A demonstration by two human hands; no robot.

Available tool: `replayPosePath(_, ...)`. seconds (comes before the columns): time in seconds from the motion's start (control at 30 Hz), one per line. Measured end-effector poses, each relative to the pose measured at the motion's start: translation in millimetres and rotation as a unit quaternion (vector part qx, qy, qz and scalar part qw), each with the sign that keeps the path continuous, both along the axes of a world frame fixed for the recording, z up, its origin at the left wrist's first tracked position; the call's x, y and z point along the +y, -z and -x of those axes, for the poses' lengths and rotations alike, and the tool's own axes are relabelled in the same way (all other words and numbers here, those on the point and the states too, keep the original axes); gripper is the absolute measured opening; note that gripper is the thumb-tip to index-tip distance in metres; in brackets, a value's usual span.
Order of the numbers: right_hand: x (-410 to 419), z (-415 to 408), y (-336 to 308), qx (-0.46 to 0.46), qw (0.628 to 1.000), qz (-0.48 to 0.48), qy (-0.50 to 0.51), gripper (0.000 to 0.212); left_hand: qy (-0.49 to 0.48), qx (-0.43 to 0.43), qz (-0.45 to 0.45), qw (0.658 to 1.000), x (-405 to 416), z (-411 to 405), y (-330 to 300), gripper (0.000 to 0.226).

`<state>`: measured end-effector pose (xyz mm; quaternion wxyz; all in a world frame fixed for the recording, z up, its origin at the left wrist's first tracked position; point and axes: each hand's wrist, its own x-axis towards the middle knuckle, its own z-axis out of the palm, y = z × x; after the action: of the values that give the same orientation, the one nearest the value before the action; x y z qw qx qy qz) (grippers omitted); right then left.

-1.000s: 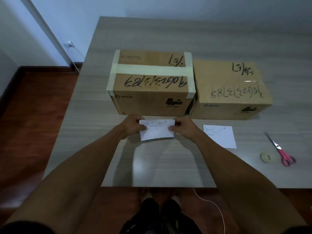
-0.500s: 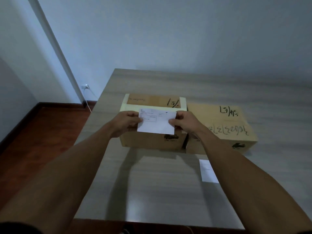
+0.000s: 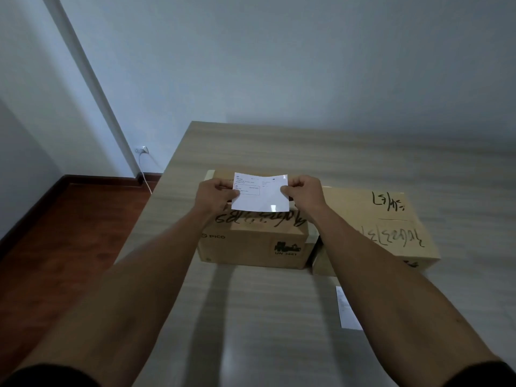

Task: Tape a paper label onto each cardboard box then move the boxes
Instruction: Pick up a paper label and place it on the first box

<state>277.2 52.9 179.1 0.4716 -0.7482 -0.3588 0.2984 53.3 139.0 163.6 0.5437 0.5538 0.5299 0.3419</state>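
a: paper first. the small white rectangular paper label with printed text (image 3: 259,195) is up over the top of the left brown cardboard box with black handwriting and pale tape (image 3: 252,241). a second ago it was low, in front of that box and just over the grey wood-grain table (image 3: 279,317).

b: so it has been lifted and carried forward?

a: yes, and the head has tipped up too; much more wall shows now. scissors and tape roll seen earlier at the right have dropped out of view.

b: hands?

a: the left hand (image 3: 216,198) pinches the label's left edge between thumb and curled fingers, and the right hand (image 3: 304,192) pinches the right edge the same way. both are clenched on the paper, neither released.

b: is it touching the box?

a: cannot tell. it looks held just above the lid, its lower edge near the scrawled numbers, sagging a little in the middle.

b: which way does it lie?

a: its long axis runs left to right, along the box's long side. the printed block sits at the upper left and reads upright to the wearer, so the top edge points away, toward the wall.

b: meaning for the task?

a: my judgement: this is placement on the first box, taping not yet done. the second plain brown cardboard box (image 3: 385,233) stands just beside it on the right, and another white paper sheet (image 3: 347,311) lies on the table in front, probably its label.
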Motion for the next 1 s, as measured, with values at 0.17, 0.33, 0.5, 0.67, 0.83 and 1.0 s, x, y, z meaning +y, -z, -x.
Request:
replayPosePath(0.17,15.5,1.7,12.4,-0.026,0.999,0.035,0.009,0.019,-0.025,0.088,-0.051,0.995,14.9,-7.7,13.7,0.021)
replayPosePath(0.33,17.9,2.8,26.7,-0.095,0.991,0.090,0.009,0.027,-0.013,0.194,-0.109,0.975,14.0,-11.1,25.5,0.026)
replayPosePath(0.5,15.7,4.9,33.6,-0.144,0.984,0.105,0.005,0.024,-0.001,0.226,-0.161,0.961,3.4,-10.5,36.9,0.028)
replayPosePath(0.67,13.0,4.8,32.9,-0.150,0.984,0.095,0.005,0.028,0.004,0.227,-0.190,0.955,1.0,-10.2,39.3,0.030)
replayPosePath(0.83,1.8,3.3,31.3,-0.111,0.993,0.040,0.018,0.028,0.008,0.216,-0.222,0.951,-3.3,-10.5,32.6,0.018)
replayPosePath(1.0,-31.0,-9.7,30.8,-0.116,0.991,0.014,0.069,0.029,0.070,0.203,-0.253,0.943,-18.0,-32.0,20.0,0.015)
